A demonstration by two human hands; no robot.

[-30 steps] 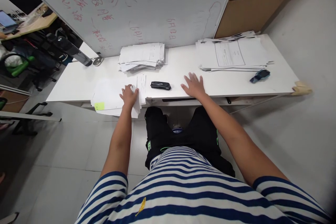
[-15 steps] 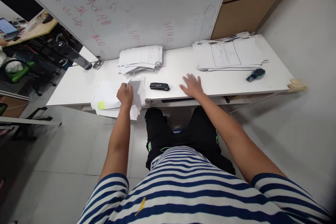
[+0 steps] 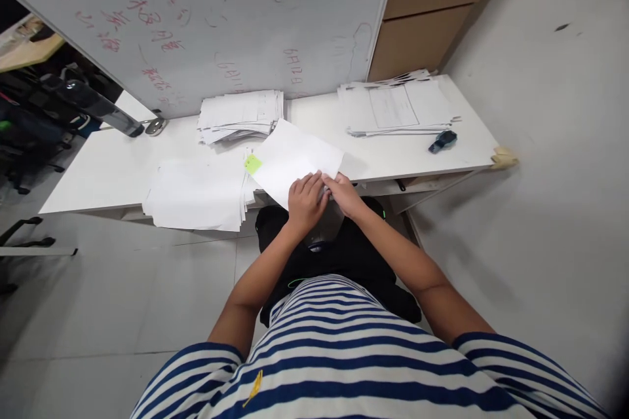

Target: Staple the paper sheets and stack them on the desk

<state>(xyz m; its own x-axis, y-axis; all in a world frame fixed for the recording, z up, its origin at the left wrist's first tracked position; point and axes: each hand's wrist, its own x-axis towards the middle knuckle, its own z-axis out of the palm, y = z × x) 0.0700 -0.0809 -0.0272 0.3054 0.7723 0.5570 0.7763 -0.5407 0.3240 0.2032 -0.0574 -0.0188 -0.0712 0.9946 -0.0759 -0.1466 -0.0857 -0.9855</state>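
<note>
A white sheet of paper [image 3: 295, 154] is tilted over the front edge of the desk, with a yellow-green sticky note [image 3: 253, 163] at its left corner. My left hand [image 3: 307, 201] grips its near edge, fingers lying together over the top. Right beside it, my right hand [image 3: 343, 194] pinches the same edge near the right corner. The fingertips of both hands almost meet. Whether it is one sheet or several I cannot tell. The stapler is out of sight, probably covered by the paper. Left of my hands lies a loose stack of white sheets [image 3: 194, 193], overhanging the desk's front edge.
Two more paper stacks stand at the back, one left [image 3: 238, 114] and one right [image 3: 393, 108]. A dark blue object [image 3: 443, 141] lies at the right. A bottle [image 3: 101, 105] leans at the far left near a computer mouse [image 3: 156, 126]. A whiteboard [image 3: 221, 26] rises behind the desk [image 3: 108, 167].
My left hand has moved right, bringing the sheet with the sticky note from the left stack. My right hand has left the desk top and taken hold of the sheet. The view has shifted right.
</note>
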